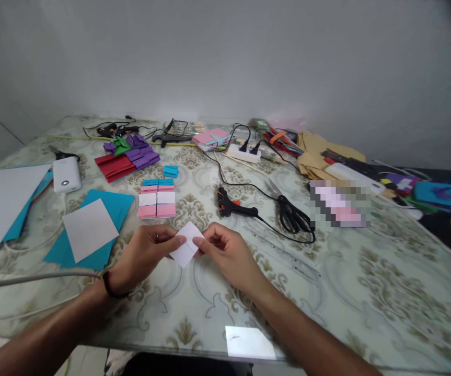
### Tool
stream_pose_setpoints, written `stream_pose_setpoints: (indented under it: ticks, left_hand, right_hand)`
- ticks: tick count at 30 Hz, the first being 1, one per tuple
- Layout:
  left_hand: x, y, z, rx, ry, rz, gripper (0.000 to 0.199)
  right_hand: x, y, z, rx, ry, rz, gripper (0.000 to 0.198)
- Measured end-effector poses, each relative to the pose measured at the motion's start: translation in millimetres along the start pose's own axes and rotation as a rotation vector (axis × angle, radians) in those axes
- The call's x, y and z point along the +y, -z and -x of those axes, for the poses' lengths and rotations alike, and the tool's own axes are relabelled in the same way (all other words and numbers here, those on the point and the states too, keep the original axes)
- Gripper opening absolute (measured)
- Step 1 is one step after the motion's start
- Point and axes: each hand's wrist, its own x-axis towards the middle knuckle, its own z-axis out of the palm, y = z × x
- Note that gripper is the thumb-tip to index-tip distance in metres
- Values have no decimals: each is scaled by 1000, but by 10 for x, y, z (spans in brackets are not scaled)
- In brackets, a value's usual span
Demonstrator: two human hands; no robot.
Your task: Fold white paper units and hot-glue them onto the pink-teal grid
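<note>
While left hand (147,251) and right hand (228,251) each pinch the small white paper square (185,253) between thumb and fingers at opposite sides, both grips closed on it, it sits just nearside-left of the glue gun (228,206). Relative to that gun: black scissors (284,200) near on the right, power strip (244,153) beyond, folded pink, white and blue papers (147,211) left, blue sheets (118,206) under a larger white square (91,228) farther left.
</note>
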Motion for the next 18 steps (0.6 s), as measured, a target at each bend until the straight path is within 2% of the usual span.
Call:
stream_pose_setpoints:
  ticks: [7,12,15,18]
  left_hand:
    - [-42,44,-1,-31,2,-49,32]
    - [-29,35,3,-19,2,-8,30]
    - [-33,27,-1,4,-17,23,28]
    - [-51,13,-8,28,-23,127,26]
  right_hand:
    - [-37,38,-3,-36,55,28,38]
    - [-24,24,-8,-20,40,-7,36]
    - [-11,4,3,-81,53,-82,30]
    - [-30,-1,17,-151,128,-145,29]
